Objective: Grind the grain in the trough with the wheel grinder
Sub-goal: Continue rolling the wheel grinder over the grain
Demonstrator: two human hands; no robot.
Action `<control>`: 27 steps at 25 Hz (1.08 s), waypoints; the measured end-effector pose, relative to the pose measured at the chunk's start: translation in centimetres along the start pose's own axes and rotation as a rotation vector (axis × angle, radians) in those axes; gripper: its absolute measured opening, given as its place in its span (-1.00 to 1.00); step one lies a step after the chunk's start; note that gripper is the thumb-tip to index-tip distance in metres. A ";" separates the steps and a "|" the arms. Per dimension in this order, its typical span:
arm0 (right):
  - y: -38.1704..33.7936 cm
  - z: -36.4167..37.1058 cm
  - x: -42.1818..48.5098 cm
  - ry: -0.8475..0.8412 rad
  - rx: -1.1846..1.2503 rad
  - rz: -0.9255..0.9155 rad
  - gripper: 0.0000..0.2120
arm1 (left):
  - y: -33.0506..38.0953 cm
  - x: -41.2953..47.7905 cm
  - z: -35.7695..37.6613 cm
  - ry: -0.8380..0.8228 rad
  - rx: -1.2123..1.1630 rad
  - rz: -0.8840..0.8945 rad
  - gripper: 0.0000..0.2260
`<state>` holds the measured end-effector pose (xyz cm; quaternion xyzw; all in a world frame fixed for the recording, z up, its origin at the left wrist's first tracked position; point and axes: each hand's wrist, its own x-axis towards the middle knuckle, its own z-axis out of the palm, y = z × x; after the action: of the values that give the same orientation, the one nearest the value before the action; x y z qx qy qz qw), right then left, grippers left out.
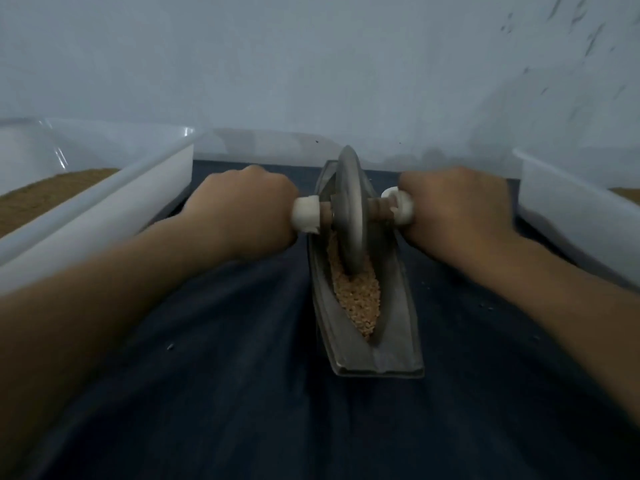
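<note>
Seen from head height: left hand (242, 209) curled tight round the left handle of the wheel grinder (349, 213), right hand (457, 206) wrapped just as firmly round the right handle, knuckles up, both forearms stretched forward. Between the two fists, standing upright on its edge, the grinder's grey metal disc, with white caps (304, 214) showing just inside each hand. Directly below the hands and running back between the forearms, the long grey boat-shaped trough (398, 323), flat on a dark blue cloth (225, 375). Under the disc and a little nearer than the hands, pale grain (360, 299) heaped in the trough's groove, touching the disc's lower edge. Left of the left hand, close beside that forearm, a white plastic tub (104, 209) holding brown powder (45, 199). Right of the right hand, a second white tub (571, 216), only partly in view. Beyond both hands, a third tub (263, 147), translucent, set against a pale blue-grey wall (311, 64). Near the left forearm, a few loose specks (170, 347) on the cloth.
</note>
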<state>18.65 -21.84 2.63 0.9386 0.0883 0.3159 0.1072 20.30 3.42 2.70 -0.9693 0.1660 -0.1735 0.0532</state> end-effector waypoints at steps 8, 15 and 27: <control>1.2 -1.7 -3.4 0.068 -0.014 -0.144 -0.74 | -0.7 -2.1 -0.3 0.156 0.088 0.182 -0.86; -1.0 0.3 2.6 -0.144 0.029 0.105 -0.85 | 0.7 3.9 0.5 0.092 0.089 -0.050 -0.87; -0.7 1.1 0.9 -0.073 0.018 0.093 -0.81 | 1.2 1.7 0.4 0.141 0.191 -0.020 -0.90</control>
<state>19.93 -21.14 2.12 0.9536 0.0434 0.2851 0.0868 21.59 1.71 2.73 -0.9468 0.1422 -0.2568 0.1318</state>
